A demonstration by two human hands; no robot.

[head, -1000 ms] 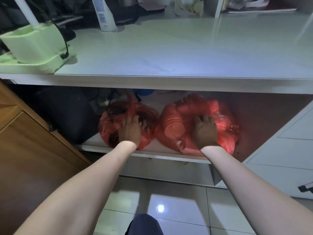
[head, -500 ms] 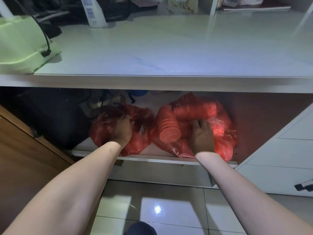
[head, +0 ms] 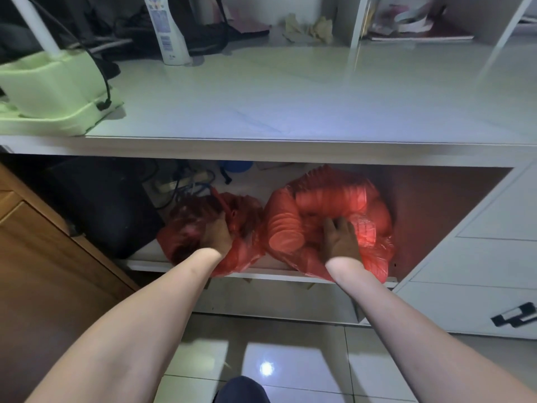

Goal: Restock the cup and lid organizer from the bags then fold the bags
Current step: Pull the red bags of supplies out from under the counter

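Head view: two red plastic bags sit side by side, touching, on the low shelf (head: 261,275) under the white surface (head: 290,97). The right bag (head: 305,228) is translucent and shows stacked round pieces, cups or lids, lying in curved sleeves. The left bag (head: 186,228) is darker and its contents cannot be made out.

The right hand (head: 343,241) lies on top of the right bag with fingers bent into the film; whether it has gathered a fold cannot be told. The left hand (head: 218,235) rests against the left bag near its knotted top, fingers hidden, so its hold cannot be told.

Judgement: both loads look light but bulky. The film is thin, soft and slippery, and may tear if dragged over the shelf edge. The stacks inside are loose and likely to shift or crush under a squeeze. The knotted neck or handles are the sound place to take hold, with a lift rather than a drag.

A pale green organizer (head: 49,91) stands at the left of the surface, with a white bottle (head: 168,30) behind.
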